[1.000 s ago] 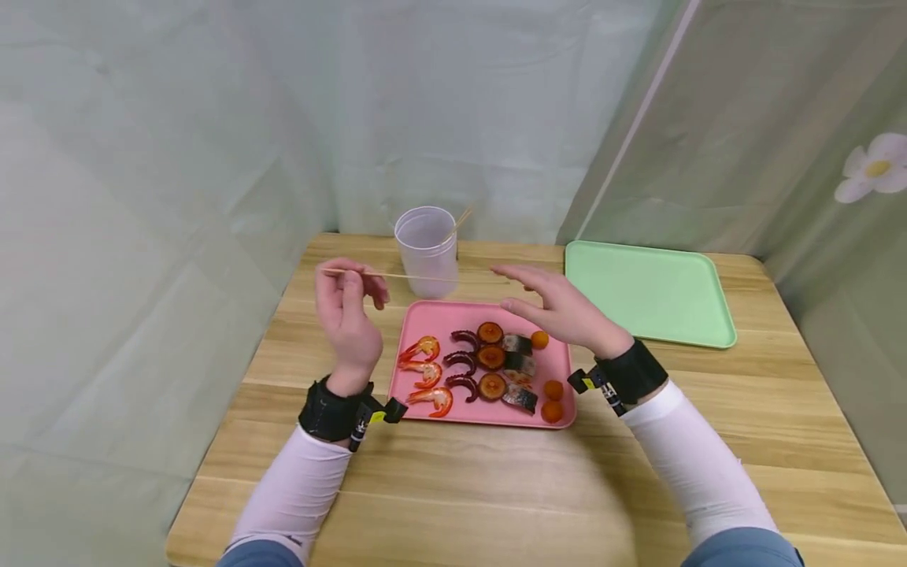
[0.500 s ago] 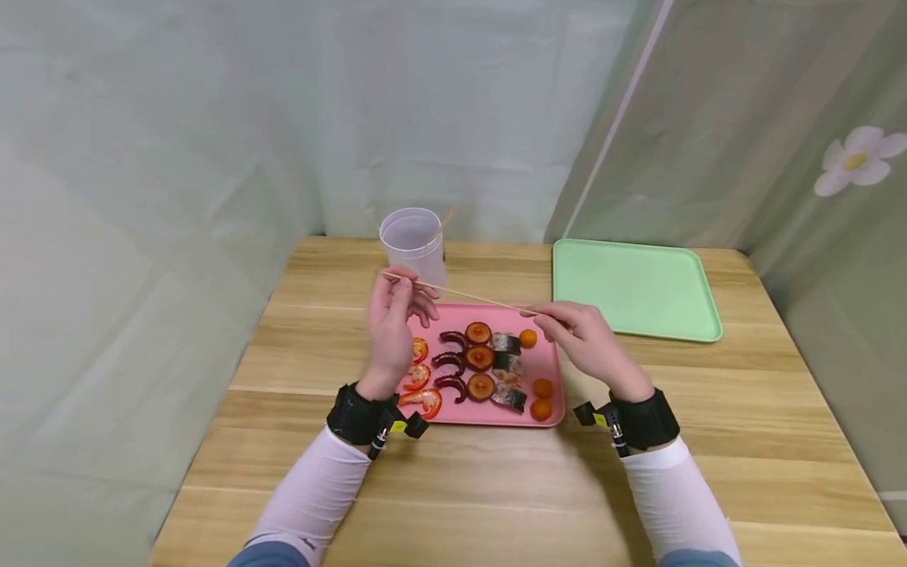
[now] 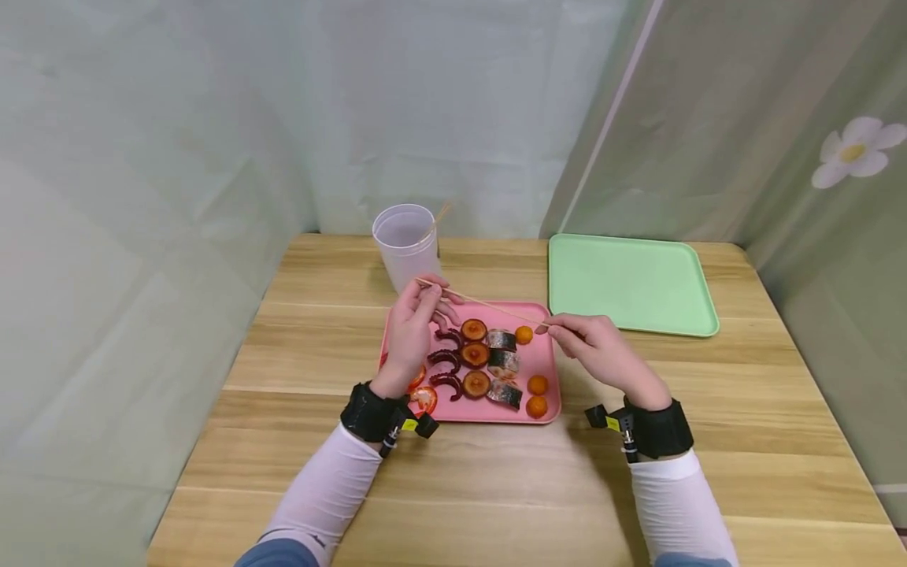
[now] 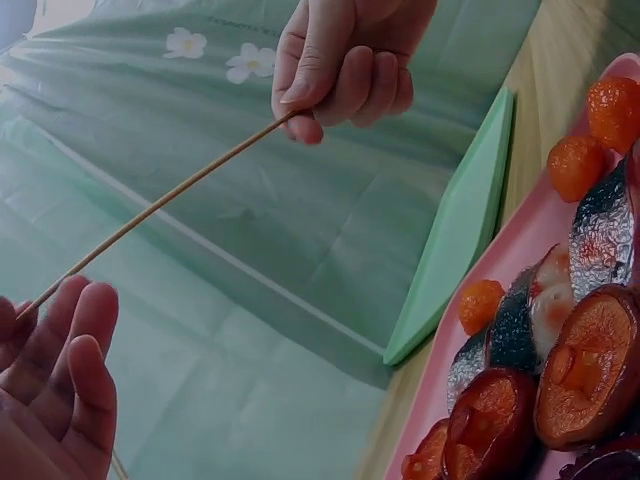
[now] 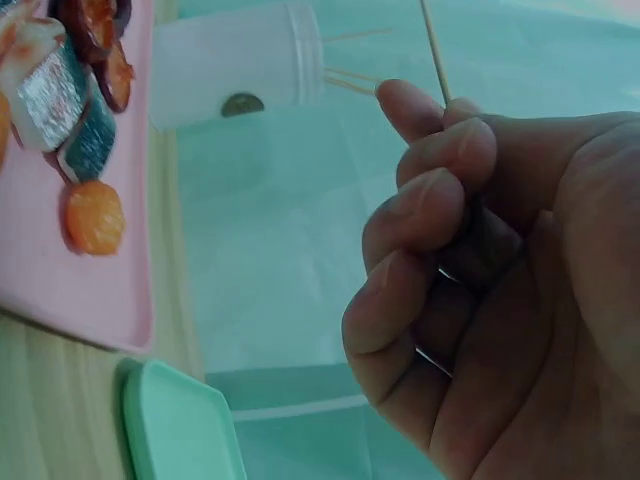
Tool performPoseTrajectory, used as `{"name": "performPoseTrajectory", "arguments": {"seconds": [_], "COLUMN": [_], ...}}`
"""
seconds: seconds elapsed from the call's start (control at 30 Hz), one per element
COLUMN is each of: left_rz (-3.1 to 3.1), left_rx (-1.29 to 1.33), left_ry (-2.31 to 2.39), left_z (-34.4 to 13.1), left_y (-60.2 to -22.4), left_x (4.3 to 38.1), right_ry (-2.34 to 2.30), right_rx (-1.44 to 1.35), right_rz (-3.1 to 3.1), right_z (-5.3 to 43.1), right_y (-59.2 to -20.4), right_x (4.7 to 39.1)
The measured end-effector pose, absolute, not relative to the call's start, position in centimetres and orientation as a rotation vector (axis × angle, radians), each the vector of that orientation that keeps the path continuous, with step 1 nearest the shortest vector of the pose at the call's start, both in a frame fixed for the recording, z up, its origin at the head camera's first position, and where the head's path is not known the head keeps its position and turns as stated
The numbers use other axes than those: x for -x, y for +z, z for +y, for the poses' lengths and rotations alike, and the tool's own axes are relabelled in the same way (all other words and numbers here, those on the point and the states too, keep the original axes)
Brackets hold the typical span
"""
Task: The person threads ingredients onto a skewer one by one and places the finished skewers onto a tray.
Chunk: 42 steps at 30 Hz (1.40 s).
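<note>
A thin wooden skewer [image 3: 489, 304] is stretched between both hands above the pink tray [image 3: 546, 362]. My left hand [image 3: 411, 339] pinches one end with thumb and finger; its other fingers stay loosely bent in the left wrist view. My right hand [image 3: 602, 350] pinches the other end, its remaining fingers curled in. Nothing is threaded on the skewer. Below lie curled tentacle pieces [image 3: 445, 361], round mushroom caps [image 3: 475, 354], silver-skinned fish pieces [image 3: 503, 362] and orange balls [image 3: 537, 384]. Shrimp [image 3: 423, 400] at the tray's left are partly hidden by my left hand and wrist.
Behind the pink tray stands a whitish plastic cup [image 3: 407, 256] with several skewers [image 3: 441, 220] leaning in it. A green tray [image 3: 634, 283] lies at the back right of the wooden table [image 3: 510, 480]. Curtains enclose the back and sides.
The left hand has moved right and slightly down with the skewer. My right hand, free a second ago, has come down and now pinches the skewer's other end.
</note>
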State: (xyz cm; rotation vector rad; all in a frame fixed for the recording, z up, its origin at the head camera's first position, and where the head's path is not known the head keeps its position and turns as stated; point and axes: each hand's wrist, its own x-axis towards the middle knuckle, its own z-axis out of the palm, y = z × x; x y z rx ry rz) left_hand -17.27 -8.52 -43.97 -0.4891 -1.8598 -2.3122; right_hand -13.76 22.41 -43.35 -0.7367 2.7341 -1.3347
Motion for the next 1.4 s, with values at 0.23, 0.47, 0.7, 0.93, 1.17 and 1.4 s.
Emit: {"name": "performPoseTrajectory", "arguments": {"seconds": [0.23, 0.47, 0.7, 0.93, 1.17, 1.4], "left_rz": [-1.998, -2.493, -2.837, -2.974, -3.059, -3.052], "left_rx": [0.494, 0.622, 0.893, 1.040, 1.094, 1.148], "left_ry": [-2.328, -1.933, -1.301, -0.841, -0.669, -0.600], "left_z": [-7.6, -5.9, -2.9, -0.6, 0.3, 0.6], "left_y": [-44.1, -44.9, -45.7, -46.9, -48.2, -48.7], "left_x": [17.4, 18.5, 20.5, 22.0, 22.5, 22.6], "right_ry": [-1.326, -1.358, -1.344, -1.340, -1.349, -1.349], "right_rx": [0.613, 0.597, 0.600, 0.556, 0.542, 0.540], "right_rz": [2.800, 2.845, 2.854, 2.855, 2.859, 2.852], "right_z": [24.0, 24.8, 25.1, 25.4, 25.7, 25.6], "right_y": [-42.7, -42.3, -42.4, -42.6, -42.6, -42.8], "right_x": [13.4, 13.4, 13.7, 13.6, 13.6, 13.6]}}
